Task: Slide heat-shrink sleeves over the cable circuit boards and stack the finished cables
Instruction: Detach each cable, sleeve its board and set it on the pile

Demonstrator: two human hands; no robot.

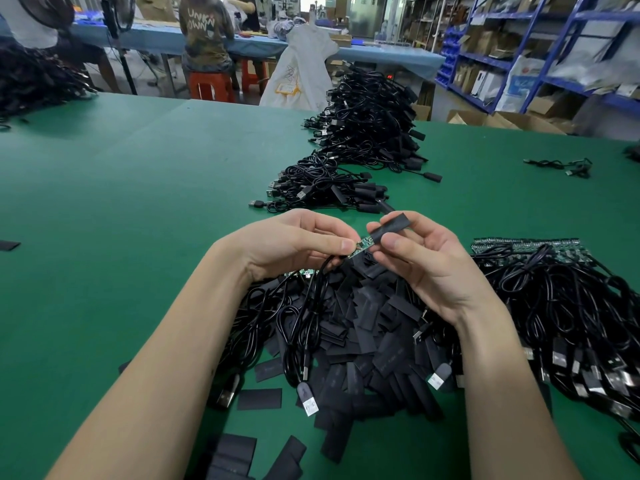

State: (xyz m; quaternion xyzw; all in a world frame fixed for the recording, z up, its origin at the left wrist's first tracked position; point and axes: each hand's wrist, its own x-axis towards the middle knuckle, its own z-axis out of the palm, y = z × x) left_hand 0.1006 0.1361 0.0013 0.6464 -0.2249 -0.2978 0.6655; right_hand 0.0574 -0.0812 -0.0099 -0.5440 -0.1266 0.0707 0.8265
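At the centre of the frame, a small green circuit board is lying with its long axis running from lower left to upper right, its free end pointing at a black heat-shrink sleeve tilted the same way. The left hand is pinching the board's cable end with curled fingers; the right hand is pinching the sleeve between thumb and fingers. Below them, loose sleeves are lying heaped on the green worktop. Finished cables are stacked toward the upper right.
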